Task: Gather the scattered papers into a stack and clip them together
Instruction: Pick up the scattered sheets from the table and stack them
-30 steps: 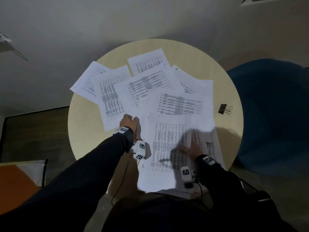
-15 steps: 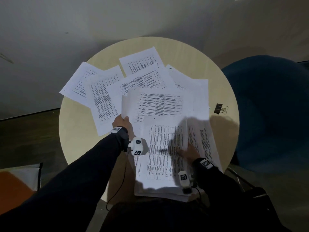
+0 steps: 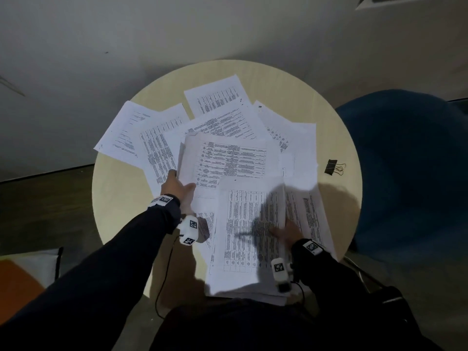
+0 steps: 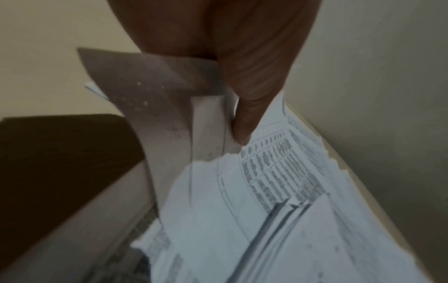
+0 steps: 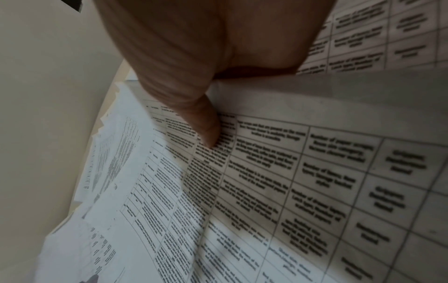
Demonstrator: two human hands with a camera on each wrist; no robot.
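Note:
Several printed sheets lie spread over a round beige table. My left hand pinches the left edge of a raised bundle of sheets, thumb on top. My right hand holds the right edge of the near stack, which hangs over the table's front edge; its thumb presses on the printed page and the fingers are hidden under lifted sheets. A black binder clip lies at the table's right edge, apart from both hands.
More loose sheets fan out at the far left and back of the table. A dark blue chair stands to the right. An orange and white object sits on the floor at lower left. A wall rises behind the table.
My left hand has lifted a bundle of sheets off the table and moved it up and toward the middle. The right hand stays on the near stack.

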